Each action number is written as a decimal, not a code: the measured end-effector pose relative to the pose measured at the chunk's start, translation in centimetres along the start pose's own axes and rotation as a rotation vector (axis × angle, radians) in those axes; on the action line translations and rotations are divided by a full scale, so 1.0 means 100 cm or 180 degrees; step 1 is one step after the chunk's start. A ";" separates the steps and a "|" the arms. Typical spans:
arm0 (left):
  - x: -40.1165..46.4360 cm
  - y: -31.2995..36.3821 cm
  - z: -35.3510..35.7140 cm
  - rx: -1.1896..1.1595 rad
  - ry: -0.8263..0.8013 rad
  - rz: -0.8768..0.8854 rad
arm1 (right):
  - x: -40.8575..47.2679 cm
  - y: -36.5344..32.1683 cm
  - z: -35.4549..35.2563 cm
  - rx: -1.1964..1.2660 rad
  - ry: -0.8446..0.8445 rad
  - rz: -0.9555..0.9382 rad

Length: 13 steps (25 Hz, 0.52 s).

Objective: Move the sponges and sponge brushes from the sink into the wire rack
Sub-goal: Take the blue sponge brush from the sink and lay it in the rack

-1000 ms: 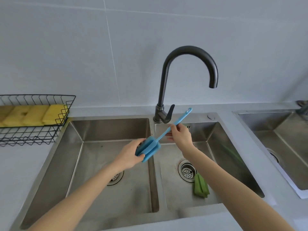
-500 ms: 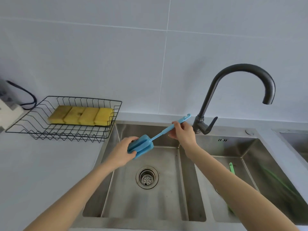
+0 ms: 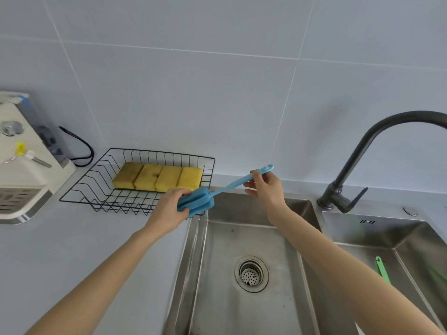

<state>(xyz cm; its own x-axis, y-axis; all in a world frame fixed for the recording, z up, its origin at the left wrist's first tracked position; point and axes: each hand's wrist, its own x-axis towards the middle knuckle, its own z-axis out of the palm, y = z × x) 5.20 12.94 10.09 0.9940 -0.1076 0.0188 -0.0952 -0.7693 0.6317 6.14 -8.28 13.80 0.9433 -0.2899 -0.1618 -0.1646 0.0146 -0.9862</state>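
Both hands carry a blue sponge brush above the left edge of the steel sink. My left hand grips its foam head; my right hand pinches the thin handle near its far end. The brush head hovers at the right front corner of the black wire rack, which holds several yellow sponges in a row. A green brush handle lies in the right basin, mostly hidden by my right forearm.
A dark curved faucet rises between the two basins. A white appliance with a black cable stands left of the rack. The left basin shows only its drain strainer. Grey counter lies in front of the rack.
The blue brush and both hands have moved left, from over the sink divider to the rack's right corner. The view has swung left, bringing the whole rack and the white appliance into sight.
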 end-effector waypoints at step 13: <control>0.080 -0.055 -0.017 0.0122 -0.0163 -0.0266 | 0.066 0.011 0.059 0.0211 0.0038 0.0325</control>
<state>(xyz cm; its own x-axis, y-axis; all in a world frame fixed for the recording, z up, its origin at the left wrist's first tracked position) 13.82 17.37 8.07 0.9946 -0.0734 -0.0730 -0.0151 -0.8004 0.5993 13.91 -4.49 11.48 0.9190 -0.2950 -0.2616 -0.2400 0.1077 -0.9648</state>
